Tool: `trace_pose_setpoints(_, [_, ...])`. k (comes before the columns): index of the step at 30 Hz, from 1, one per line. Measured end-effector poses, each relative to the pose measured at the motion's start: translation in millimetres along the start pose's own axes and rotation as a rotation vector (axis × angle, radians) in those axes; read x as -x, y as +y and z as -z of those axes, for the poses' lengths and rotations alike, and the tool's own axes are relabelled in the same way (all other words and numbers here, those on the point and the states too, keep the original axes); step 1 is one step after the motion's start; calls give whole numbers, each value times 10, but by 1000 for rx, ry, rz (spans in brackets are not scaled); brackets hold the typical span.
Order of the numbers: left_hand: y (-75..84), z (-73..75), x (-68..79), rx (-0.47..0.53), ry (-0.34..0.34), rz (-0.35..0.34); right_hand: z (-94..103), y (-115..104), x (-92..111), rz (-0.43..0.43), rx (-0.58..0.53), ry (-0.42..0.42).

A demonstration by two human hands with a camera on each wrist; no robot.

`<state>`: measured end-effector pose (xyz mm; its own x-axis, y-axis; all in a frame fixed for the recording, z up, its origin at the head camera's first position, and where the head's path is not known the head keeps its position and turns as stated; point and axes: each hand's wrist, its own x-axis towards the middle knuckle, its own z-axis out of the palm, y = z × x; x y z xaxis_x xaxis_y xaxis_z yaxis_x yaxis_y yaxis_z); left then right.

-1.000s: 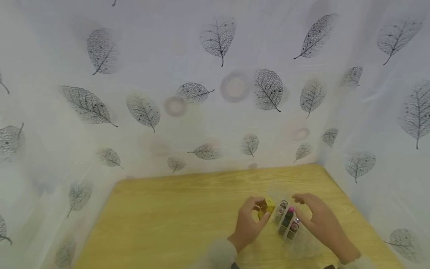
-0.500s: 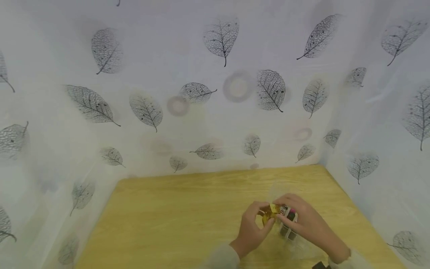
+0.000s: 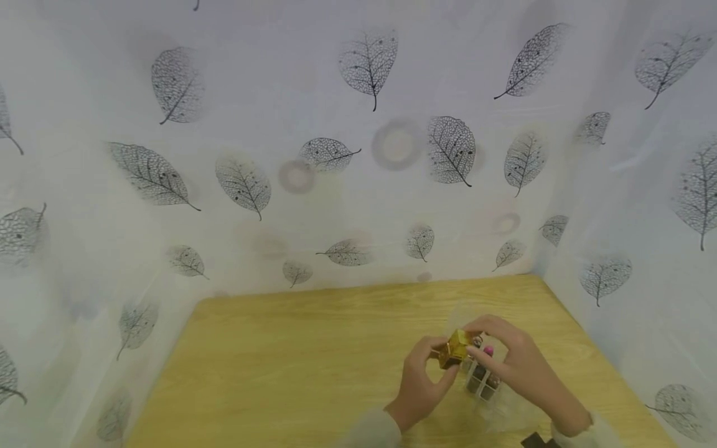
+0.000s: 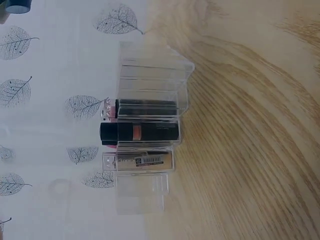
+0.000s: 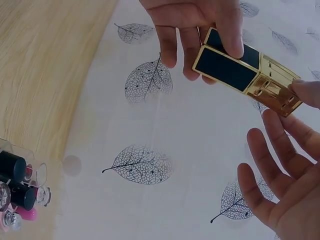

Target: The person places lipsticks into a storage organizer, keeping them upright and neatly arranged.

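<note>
Both hands hold a square-sided lipstick tube point(image 5: 227, 69) with black faces, gold edges and a gold end. My left hand point(image 3: 417, 379) grips its black part, thumb lying along one face in the right wrist view. At the gold end, my right hand point(image 3: 521, 364) pinches with thumb and index finger, while its other fingers point(image 5: 265, 155) spread away. The tube tilts in the air just left of a clear stepped lipstick holder point(image 4: 152, 75), partly behind my right hand in the head view. Neither hand shows in the left wrist view.
The holder carries several cosmetics, among them a black tube point(image 4: 155, 132), a pink-topped one point(image 3: 489, 351) and a boxy clear-capped one point(image 4: 145, 161). A wood-grain table point(image 3: 291, 367) lies beneath, enclosed by white leaf-print sheeting point(image 3: 336, 205).
My right hand has come left from above the holder and taken the gold end of the lipstick tube. The left hand keeps its grip, and the tube has turned and risen slightly.
</note>
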<state>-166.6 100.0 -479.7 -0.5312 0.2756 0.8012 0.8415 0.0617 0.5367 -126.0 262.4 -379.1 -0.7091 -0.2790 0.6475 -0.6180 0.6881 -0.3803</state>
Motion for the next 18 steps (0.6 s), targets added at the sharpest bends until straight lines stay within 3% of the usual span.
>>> trace_pose_setpoints(4, [3,49,-29,-18,31,-9,38,53,43,-11,-6,-13])
trace_pose_setpoints(10, [1,137,-154,-14,88,-82,76,142,128,-46,15,-66])
trace_pose_setpoints(14, [52,186,-244,8,91,-124,76,146,161,-80,16,-123])
trace_pose_setpoints(18, [173,242,-320,19,70,-152,61,112,138,-63,90,-139])
